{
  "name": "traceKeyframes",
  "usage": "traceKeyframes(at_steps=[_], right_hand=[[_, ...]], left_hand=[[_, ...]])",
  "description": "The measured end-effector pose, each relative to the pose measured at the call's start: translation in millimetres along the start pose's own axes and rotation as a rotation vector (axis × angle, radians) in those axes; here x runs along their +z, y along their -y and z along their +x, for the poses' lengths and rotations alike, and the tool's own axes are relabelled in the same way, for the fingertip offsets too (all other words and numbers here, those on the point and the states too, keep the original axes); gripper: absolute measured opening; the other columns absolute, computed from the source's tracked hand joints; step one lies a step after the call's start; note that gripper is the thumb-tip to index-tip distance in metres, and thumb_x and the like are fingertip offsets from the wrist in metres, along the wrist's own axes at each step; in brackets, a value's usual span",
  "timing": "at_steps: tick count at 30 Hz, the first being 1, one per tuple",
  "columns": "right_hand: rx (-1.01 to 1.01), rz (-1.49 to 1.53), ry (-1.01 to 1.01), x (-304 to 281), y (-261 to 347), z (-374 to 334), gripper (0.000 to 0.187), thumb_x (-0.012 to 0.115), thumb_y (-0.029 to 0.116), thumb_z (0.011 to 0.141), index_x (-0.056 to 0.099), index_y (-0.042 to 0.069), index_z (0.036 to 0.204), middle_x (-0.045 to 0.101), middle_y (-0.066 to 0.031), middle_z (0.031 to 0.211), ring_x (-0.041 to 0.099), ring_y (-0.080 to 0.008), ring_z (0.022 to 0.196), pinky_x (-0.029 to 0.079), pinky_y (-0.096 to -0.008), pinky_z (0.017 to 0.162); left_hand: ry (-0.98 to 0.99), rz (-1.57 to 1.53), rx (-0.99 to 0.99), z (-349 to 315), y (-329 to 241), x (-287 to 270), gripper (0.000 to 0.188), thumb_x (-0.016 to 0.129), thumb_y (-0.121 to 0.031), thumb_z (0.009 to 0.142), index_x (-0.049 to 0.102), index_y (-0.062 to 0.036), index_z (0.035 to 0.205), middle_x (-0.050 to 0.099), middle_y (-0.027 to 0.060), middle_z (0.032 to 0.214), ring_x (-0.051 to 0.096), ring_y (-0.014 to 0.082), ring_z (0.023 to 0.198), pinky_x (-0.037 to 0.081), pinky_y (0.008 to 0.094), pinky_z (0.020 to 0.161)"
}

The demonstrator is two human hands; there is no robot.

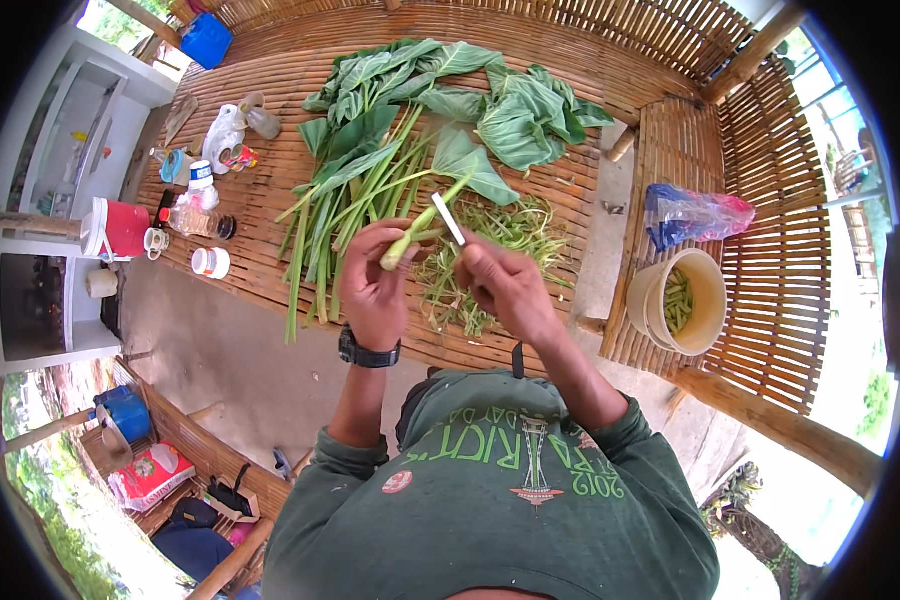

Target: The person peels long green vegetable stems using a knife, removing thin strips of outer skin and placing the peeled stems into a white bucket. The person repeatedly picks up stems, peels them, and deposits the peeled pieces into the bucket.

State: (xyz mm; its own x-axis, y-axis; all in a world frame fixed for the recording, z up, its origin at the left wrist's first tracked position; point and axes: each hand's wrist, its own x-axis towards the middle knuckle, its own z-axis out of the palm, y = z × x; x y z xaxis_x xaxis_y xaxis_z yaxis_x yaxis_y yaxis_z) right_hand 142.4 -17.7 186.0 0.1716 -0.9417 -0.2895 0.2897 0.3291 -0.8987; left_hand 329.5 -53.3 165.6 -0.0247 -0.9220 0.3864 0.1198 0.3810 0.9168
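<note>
My left hand [375, 290], with a dark wristwatch, grips the thick pale end of a green leaf stalk [398, 250]. The stalk slants up and away over the bamboo table. A knife [449, 219] is in my right hand [510, 288], its bright blade lying close along the stalk; I cannot tell whether it touches. Beneath both hands spreads a heap of thin green peelings [530, 245]. Just beyond the left hand lies a bundle of long stalks [315, 245], and broad green leaves [520, 130] are piled at the table's far side.
To the right, a cream bucket [643, 305] holds cut green pieces [678, 300] on a bamboo bench, beside a blue and pink plastic bag [695, 215]. Bottles [198, 222], a white jar [210, 263] and a red jug [125, 228] stand at the left.
</note>
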Motion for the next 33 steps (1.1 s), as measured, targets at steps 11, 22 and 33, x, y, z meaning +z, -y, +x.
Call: traceKeyframes(at_steps=[11,22,33], right_hand=[[-0.019,-0.49,-0.592,-192,-144,56,0.052,0.055,0.048,0.108,0.068,0.003,0.131,0.064,-0.0117,0.072,0.059,-0.021,0.061,0.051,-0.0383,0.061],[-0.177,-0.611,-0.2,-27,-21,2,0.055,0.059,0.031,0.109,0.049,0.011,0.159,0.07,-0.0138,0.09,0.066,-0.0182,0.081,0.053,-0.0355,0.073],[-0.609,-0.619,0.052,23,16,-15,0.052,0.061,0.025,0.105,0.052,0.007,0.153,0.069,-0.0183,0.107,0.069,-0.0375,0.087,0.057,-0.0424,0.074]], left_hand=[[-0.249,0.015,0.05,29,-39,-85,0.023,0.065,0.0,0.102,0.06,-0.0031,0.124,0.07,0.0178,0.123,0.075,0.0249,0.093,0.065,0.0302,0.068],[-0.1,0.014,0.005,17,-6,-24,0.028,0.071,0.009,0.095,0.062,0.0019,0.12,0.067,0.0172,0.125,0.075,0.0263,0.1,0.065,0.0355,0.088],[-0.032,0.104,0.171,9,7,5,0.021,0.072,0.006,0.095,0.065,0.0027,0.114,0.065,0.0168,0.126,0.074,0.0231,0.101,0.062,0.0351,0.093]])
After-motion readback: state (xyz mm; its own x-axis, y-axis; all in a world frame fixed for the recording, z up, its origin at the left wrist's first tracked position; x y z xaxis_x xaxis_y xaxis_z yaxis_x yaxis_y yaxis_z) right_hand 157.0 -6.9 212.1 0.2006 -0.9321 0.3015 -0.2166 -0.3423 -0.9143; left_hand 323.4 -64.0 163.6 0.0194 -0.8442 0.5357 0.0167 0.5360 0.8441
